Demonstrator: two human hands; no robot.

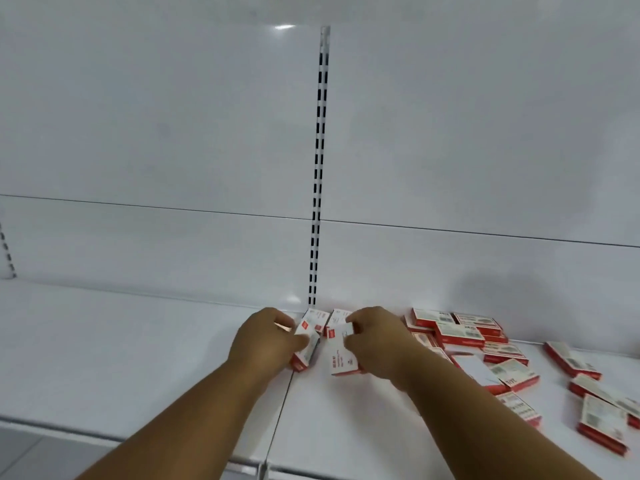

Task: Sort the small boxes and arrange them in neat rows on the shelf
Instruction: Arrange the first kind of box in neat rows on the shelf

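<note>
— Reaching in with both arms, is she... is the person holding anything?

— Yes. The left hand (266,337) has its fingers curled round a small red-and-white box (306,344), tilted on its edge near the back of the white shelf (138,358). The right hand (375,339) pinches another box (341,332) at its top, with a flat box (341,358) lying just under it.

— And behind the hands?

— Two more boxes (318,317) stand against the back panel (173,133), right at the foot of the slotted upright (318,168) (the black-slotted strip running up the middle).

— Where is the rest?

— To the right, a loose heap of boxes (464,332) lies jumbled, some overlapping, and further right a few scattered boxes (588,393) lie apart at odd angles, near the front edge.

— Any labels readable?

— Too blurred to tell.
</note>
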